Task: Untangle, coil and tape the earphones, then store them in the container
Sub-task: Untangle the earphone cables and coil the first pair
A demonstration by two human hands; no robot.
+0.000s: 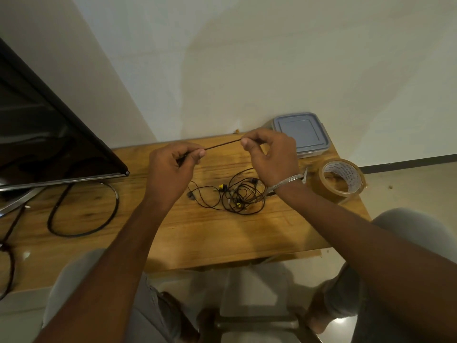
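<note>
The wooden table (173, 233) carries everything. At its left stands a dark monitor (49, 134), cut off by the frame edge, with a thick black cable (84, 214) looped before it. At the far right corner sits the grey lidded container (303, 133), lid on; just nearer lies the roll of brown tape (342, 180).

The left hand (170, 169) and right hand (269, 157) are raised above the table, each closed in a thumb-and-forefinger pinch on one dark cord (222, 144). The cord runs taut between them, its long axis left to right, rising slightly toward the right hand.

The earphones (235, 194) lie tangled on the table, below and between the hands, nearer the right wrist. Yellow parts show within the tangle.

Whether the held cord joins that tangle cannot be made out; the right hand hides where it goes. How many sets lie in the tangle is unclear.
</note>
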